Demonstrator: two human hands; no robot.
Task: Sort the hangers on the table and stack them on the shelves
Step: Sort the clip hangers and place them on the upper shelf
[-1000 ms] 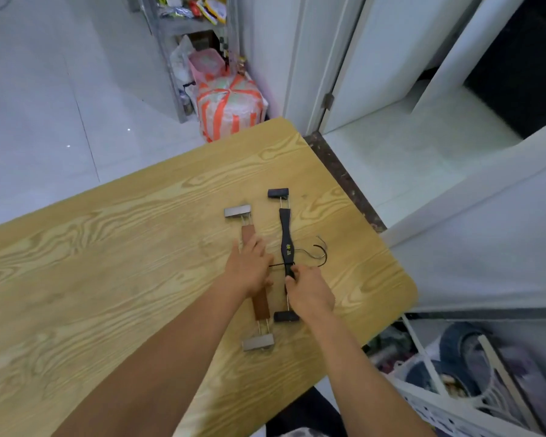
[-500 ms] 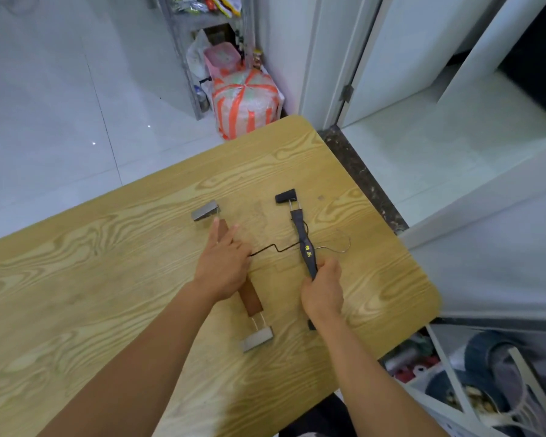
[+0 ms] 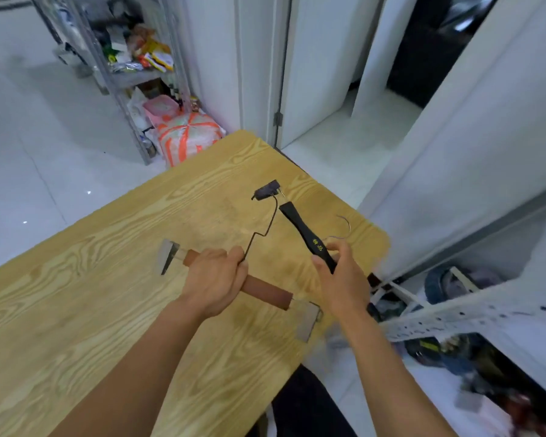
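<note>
Two clip hangers are lifted over the wooden table (image 3: 85, 310). My left hand (image 3: 213, 280) grips the middle of the brown hanger (image 3: 270, 293), which has a grey metal clip at each end and a dark wire hook reaching up and right. My right hand (image 3: 341, 279) grips the lower part of the black hanger (image 3: 303, 230). That black bar slants up to the left, with a black clip at its far end and a thin wire hook curling to the right. Its near clip is hidden by my hand.
A metal shelf rack (image 3: 130, 67) crammed with packets stands on the floor beyond the table, with an orange-striped bundle (image 3: 188, 135) beside it. A perforated white shelf rail (image 3: 473, 316) and a basket with dark items lie low at the right. White doors stand behind.
Both hangers have come up off the table. The brown hanger swung from lengthwise to crosswise in my left hand, and the black one rose and moved right with my right hand.
</note>
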